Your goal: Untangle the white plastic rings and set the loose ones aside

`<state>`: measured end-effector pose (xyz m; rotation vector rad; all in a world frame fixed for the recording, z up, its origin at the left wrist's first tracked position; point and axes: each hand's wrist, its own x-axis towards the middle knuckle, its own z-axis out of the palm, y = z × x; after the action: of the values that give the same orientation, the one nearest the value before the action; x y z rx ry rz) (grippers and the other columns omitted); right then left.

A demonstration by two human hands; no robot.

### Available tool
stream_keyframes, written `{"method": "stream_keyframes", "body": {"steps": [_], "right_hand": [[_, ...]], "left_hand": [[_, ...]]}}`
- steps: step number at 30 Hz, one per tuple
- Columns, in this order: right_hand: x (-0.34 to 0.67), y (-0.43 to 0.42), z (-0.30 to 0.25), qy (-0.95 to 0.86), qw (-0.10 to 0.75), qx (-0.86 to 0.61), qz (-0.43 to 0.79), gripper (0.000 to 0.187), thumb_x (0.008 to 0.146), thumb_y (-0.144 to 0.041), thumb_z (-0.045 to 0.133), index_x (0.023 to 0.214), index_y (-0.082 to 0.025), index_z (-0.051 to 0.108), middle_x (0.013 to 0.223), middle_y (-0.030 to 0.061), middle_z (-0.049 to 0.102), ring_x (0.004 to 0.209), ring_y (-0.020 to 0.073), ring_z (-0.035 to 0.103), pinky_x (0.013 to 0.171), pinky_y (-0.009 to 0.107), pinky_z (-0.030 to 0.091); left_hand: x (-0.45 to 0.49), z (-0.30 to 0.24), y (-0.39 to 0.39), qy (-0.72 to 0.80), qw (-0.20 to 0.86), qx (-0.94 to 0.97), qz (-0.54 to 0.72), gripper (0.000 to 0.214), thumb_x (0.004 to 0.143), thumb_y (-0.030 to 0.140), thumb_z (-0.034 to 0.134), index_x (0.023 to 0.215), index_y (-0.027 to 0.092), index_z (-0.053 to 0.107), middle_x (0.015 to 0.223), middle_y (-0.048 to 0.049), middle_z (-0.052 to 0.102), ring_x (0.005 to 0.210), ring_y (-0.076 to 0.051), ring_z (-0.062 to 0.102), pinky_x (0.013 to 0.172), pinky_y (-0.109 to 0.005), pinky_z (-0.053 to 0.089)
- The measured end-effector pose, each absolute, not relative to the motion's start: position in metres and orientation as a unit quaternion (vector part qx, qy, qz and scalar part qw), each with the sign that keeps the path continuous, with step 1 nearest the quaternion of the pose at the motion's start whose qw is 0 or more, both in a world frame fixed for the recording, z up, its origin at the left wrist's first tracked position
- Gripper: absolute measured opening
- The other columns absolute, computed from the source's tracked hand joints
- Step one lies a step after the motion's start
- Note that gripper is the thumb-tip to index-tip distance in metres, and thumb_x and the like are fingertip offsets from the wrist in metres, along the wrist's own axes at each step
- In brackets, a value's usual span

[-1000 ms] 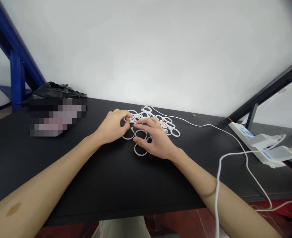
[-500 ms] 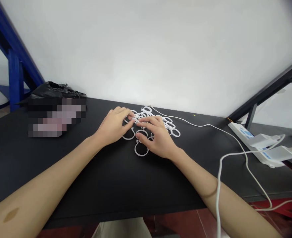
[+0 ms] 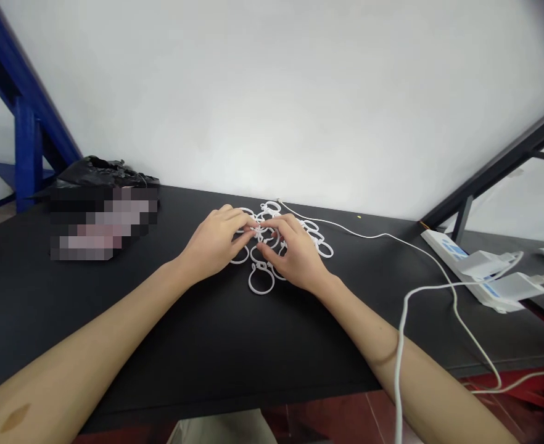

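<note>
Many white plastic rings with small clasps, which look like curtain rings (image 3: 261, 292), lie in a loose pile on the black table (image 3: 235, 351). My left hand (image 3: 216, 242) reaches in from the left, its thumb and forefinger pinched together on a white ring at the pile's middle. Opposite it, my right hand (image 3: 297, 253) has its forefinger and thumb curled around a white ring (image 3: 269, 245), its fingertips close to the left ones. The fingers partly hide the piece between them. One ring lies nearest me, in front of the hands.
A black plastic bag (image 3: 100, 172) lies at the back left beside a blurred patch. At the right stands a white power strip (image 3: 452, 250) with plugged-in adapters. A white cable (image 3: 374, 237) runs across the table, and another (image 3: 404, 314) hangs over my right forearm.
My fingertips have come together over the pile; the right fingers, spread before, now curl around a ring. Some rings in the middle have shifted. The view has moved slightly.
</note>
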<state>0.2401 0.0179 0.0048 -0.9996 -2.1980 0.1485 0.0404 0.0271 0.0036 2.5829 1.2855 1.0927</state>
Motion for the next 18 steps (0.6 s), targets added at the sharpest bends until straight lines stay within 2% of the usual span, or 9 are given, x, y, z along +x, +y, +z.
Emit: {"method": "stream_keyframes", "body": {"steps": [3, 8, 18], "right_hand": [[0.24, 0.018, 0.005, -0.846, 0.349, -0.4, 0.053, 0.029, 0.086, -0.027, 0.066, 0.114, -0.024, 0.058, 0.106, 0.0062, 0.058, 0.083, 0.0177, 0.059, 0.074, 0.034, 0.052], [0.24, 0.02, 0.005, -0.839, 0.358, -0.407, 0.039, 0.014, 0.087, -0.025, 0.064, 0.1, -0.022, 0.062, 0.096, 0.0042, 0.061, 0.077, 0.0159, 0.058, 0.069, 0.03, 0.049], [0.24, 0.02, 0.006, -0.835, 0.374, -0.395, 0.078, 0.007, 0.085, -0.023, 0.065, 0.092, -0.022, 0.067, 0.09, 0.0014, 0.064, 0.071, 0.0123, 0.057, 0.067, 0.026, 0.049]], "left_hand": [[0.043, 0.003, 0.026, 0.42, 0.016, 0.84, 0.344, 0.015, 0.095, 0.03, 0.051, 0.093, 0.022, 0.064, 0.089, -0.0022, 0.07, 0.085, -0.021, 0.055, 0.077, -0.035, 0.041], [0.05, 0.004, 0.021, 0.431, -0.019, 0.844, 0.318, 0.012, 0.093, 0.026, 0.055, 0.087, 0.022, 0.064, 0.086, -0.0015, 0.071, 0.086, -0.022, 0.057, 0.072, -0.035, 0.037], [0.051, 0.002, 0.019, 0.441, -0.035, 0.845, 0.301, 0.015, 0.093, 0.026, 0.055, 0.081, 0.021, 0.062, 0.081, -0.0005, 0.071, 0.083, -0.021, 0.058, 0.071, -0.036, 0.034]]}}
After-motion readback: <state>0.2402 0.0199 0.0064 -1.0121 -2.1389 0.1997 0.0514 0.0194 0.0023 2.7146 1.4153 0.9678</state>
